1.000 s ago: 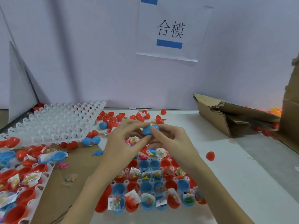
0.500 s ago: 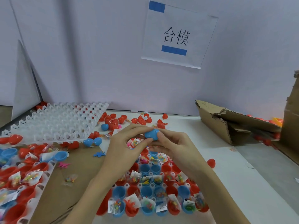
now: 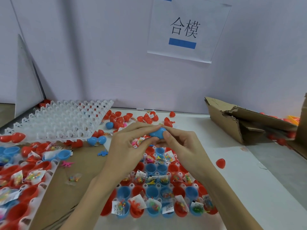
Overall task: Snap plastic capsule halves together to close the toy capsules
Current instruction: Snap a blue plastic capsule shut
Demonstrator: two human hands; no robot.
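Little moved since earlier frames: both hands remain raised over tray of filled capsule cups (image 3: 159, 195). Blue capsule (image 3: 157, 133): pinched between left hand (image 3: 127, 146) and right hand (image 3: 179, 146), fingertips pressed on both ends. Long axis roughly horizontal, left-right, right end slightly higher.

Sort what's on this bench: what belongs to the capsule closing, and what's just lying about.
Belongs to the job:
left hand
right hand
blue capsule pinched between both hands
tray of filled capsule halves

Lying about:
empty white tray
torn cardboard box
paper sign
lone red capsule
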